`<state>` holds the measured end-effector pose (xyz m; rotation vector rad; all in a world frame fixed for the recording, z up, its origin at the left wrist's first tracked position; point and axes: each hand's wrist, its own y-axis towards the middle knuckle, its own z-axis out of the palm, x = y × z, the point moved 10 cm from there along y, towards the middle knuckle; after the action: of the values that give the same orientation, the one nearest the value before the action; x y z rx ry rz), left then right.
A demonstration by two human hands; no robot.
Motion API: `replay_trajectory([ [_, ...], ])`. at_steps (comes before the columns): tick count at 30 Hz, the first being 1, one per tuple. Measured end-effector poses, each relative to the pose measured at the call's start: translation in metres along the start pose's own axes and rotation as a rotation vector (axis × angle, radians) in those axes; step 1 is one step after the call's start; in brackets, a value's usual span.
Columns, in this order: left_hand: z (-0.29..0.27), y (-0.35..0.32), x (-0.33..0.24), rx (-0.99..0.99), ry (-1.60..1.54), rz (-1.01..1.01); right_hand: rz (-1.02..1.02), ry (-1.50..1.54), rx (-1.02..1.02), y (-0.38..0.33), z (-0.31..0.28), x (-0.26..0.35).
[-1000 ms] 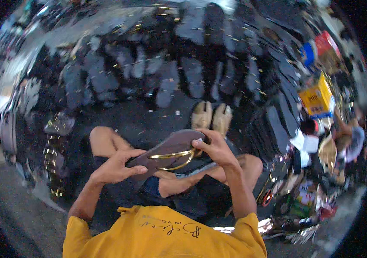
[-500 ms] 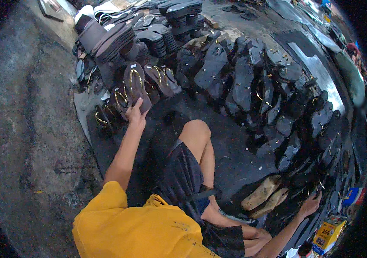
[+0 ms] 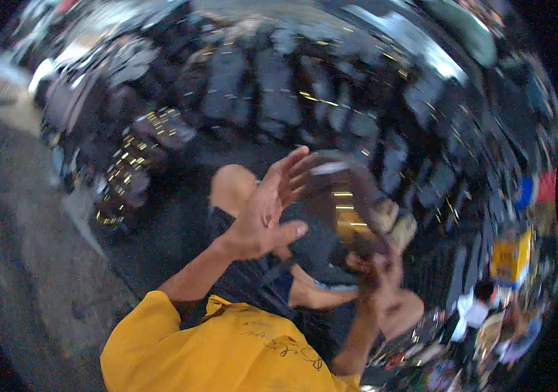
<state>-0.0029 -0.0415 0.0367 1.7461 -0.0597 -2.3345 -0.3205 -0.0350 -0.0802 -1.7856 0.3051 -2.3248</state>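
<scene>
In front of my lap, my left hand (image 3: pixel 267 212) is raised with its fingers stretched and its thumb apart, holding nothing. Just right of it is a brown flip-flop (image 3: pixel 377 196) with a gold strap, strongly smeared by motion. My right hand (image 3: pixel 383 284) is also blurred and closed at the flip-flop's near end. The left fingertips come close to the sole's far end; I cannot tell if they touch it. Farther left, several brown flip-flops with gold straps (image 3: pixel 132 160) lie in a row on the dark mat.
Dark soles and sandals (image 3: pixel 272 85) are heaped in an arc ahead and to the right. A pair of pale foot-shaped forms (image 3: pixel 402 230) lies beyond my right hand. At the right are a yellow box (image 3: pixel 511 258) and a person (image 3: pixel 478 307).
My left hand has let go of a flip-flop in the left row and moved right, opening. My right hand has come in from the far right to the flip-flop before me. The view has turned.
</scene>
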Motion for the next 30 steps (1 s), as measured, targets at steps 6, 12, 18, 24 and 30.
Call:
replay_trajectory([
  [6, 0.102, -0.007, -0.026, 0.379, 0.369, 0.270, -0.313, -0.454, 0.045, -0.012, 0.026, 0.021],
  [12, 0.140, -0.034, -0.037, 0.514, 0.557, 0.465, -0.796, -0.634, 0.180, -0.059, 0.065, 0.142],
  [18, 0.137, -0.034, -0.036, 0.476, 0.447, 0.427, -0.850, -0.495, 0.158, -0.059, 0.054, 0.130],
  [24, 0.141, -0.032, -0.017, 0.585, 0.549, 0.344, -0.585, -0.212, 0.044, -0.050, 0.049, 0.116],
  [30, 0.140, -0.039, -0.006, 0.584, 0.568, 0.355, -0.831, -0.610, 0.309, -0.052, 0.050, 0.117],
])
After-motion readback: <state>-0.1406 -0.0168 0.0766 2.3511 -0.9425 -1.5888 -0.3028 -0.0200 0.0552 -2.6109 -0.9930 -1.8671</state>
